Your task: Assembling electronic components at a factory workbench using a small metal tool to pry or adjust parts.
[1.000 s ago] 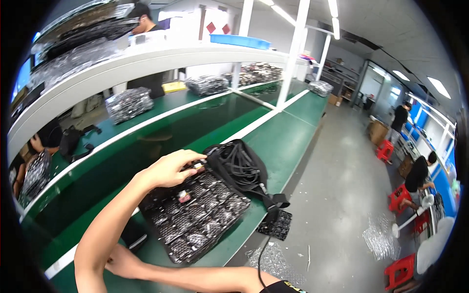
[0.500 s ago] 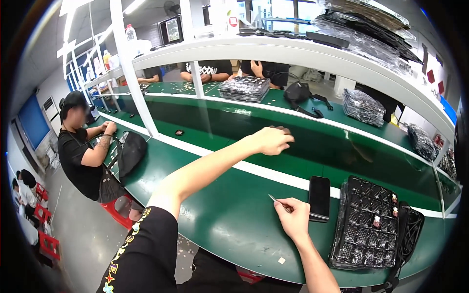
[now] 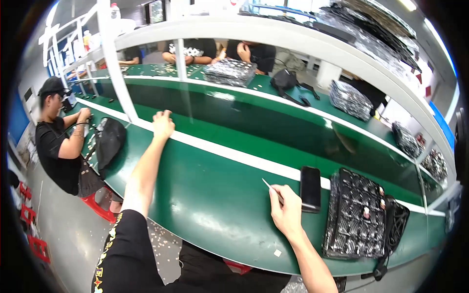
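Observation:
My left hand (image 3: 163, 125) is stretched out to the green belt (image 3: 229, 128), beside the white upright post. Its fingers are bent down and pressed together, and whatever they hold is hidden beneath them. My right hand (image 3: 287, 207) rests over the green table (image 3: 210, 215) with a pair of thin metal tweezers (image 3: 267, 184) pinched in its fingers, tips pointing up and left. Just right of that hand lies a black phone (image 3: 310, 189). Farther right is a stack of black moulded trays (image 3: 354, 215), with a few small pieces in the top one.
A black cable (image 3: 398, 224) lies beside the trays. A small pale square (image 3: 277, 253) sits near the table's front edge. The white post (image 3: 115, 63) and shelf (image 3: 244, 31) stand over the belt. A co-worker (image 3: 58, 141) sits at left beside a black bag (image 3: 111, 141).
My left hand has swung left along the belt to where a small dark piece lay; that piece is now hidden. My right hand keeps the tweezers. The view has shifted.

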A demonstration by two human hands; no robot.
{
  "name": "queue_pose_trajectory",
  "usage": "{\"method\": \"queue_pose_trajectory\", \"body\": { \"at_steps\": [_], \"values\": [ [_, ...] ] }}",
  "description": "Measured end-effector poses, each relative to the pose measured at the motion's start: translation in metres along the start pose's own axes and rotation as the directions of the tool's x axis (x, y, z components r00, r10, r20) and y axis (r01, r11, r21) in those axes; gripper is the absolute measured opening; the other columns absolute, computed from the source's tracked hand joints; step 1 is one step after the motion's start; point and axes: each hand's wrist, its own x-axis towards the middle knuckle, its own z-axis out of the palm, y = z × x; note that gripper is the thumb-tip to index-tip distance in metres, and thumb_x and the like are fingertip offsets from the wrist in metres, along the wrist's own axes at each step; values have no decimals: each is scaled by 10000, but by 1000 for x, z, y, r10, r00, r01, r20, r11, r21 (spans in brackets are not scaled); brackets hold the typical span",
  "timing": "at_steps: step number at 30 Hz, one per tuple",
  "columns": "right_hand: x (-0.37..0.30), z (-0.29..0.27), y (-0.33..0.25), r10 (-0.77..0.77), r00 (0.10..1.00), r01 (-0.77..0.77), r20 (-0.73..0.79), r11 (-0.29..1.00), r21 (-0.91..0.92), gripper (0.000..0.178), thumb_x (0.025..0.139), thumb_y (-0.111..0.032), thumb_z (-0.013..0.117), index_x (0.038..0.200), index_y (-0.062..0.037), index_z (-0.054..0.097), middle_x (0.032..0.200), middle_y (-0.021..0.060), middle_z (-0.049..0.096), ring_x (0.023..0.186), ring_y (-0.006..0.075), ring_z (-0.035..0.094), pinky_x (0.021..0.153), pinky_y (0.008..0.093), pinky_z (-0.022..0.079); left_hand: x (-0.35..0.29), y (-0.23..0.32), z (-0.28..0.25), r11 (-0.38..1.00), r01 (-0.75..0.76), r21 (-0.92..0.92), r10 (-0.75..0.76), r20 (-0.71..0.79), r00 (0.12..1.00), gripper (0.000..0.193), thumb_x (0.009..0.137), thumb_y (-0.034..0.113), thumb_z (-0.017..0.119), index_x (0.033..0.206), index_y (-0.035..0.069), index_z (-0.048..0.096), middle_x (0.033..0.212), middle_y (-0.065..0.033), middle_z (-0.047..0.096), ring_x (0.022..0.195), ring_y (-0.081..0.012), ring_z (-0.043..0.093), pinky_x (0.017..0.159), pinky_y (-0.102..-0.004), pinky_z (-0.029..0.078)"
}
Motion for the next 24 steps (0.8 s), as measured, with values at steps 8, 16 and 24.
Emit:
{"method": "queue_pose_trajectory", "body": {
  "at_steps": [8, 16, 24],
  "values": [
    [10, -53, 22, 114, 925, -240, -363, 915, -325, 504, 1146, -428, 624, 861, -15, 578, 632, 116, 559, 525, 294, 542, 566, 460, 431, 10, -16, -8, 997, 40, -66, -38, 31, 999, 294, 1088, 169, 640, 1372, 97, 666, 1346, -225, 655, 1244, -444, 612, 1072, -553, 521],
    [-12, -63, 72, 152, 933, -270, -326, 894, -357, 304, 1026, -48, 707, 1277, 40, 559, 1154, 195, 591, 1135, 311, 621, 1018, 423, 493, -58, 38, -51, 841, -268, -470, 318, 27, 948, 331, 1076, 91, 651, 1405, 56, 656, 1301, -174, 645, 1221, -373, 610, 1063, -465, 524],
    [-15, -58, 112, 223, 953, -240, -207, 969, -62, 739, 980, 50, 670, 1638, 31, 336, 1491, 269, 559, 1439, 403, 560, 1254, 455, 401, -75, 42, -66, 813, -169, -557, 290, 136, 947, 349, 1061, 88, 691, 1406, 52, 656, 1272, -159, 654, 1199, -296, 626, 1040, -408, 532]
  ]
}}
